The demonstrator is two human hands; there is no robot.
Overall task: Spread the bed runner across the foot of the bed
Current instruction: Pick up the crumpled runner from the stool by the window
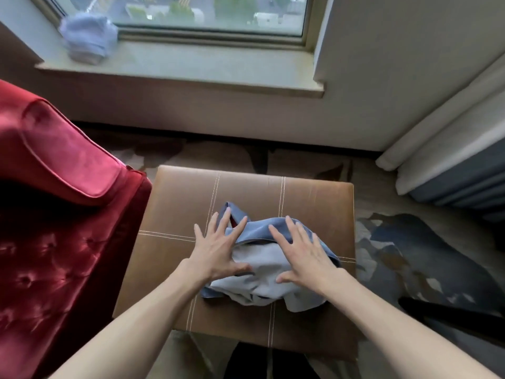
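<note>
The bed runner, blue on one face and pale grey on the other, lies bunched up on a brown leather ottoman. My left hand rests on its left side with fingers spread and straight. On the right part of the bundle lies my right hand, its fingers also spread flat over the blue fold. Neither hand grips the cloth. A corner of the bed, with white sheets and a grey base, shows at the far right.
A red velvet armchair stands close against the ottoman's left side. A folded pale blue cloth sits on the window sill ahead. Patterned carpet lies between the ottoman and the bed.
</note>
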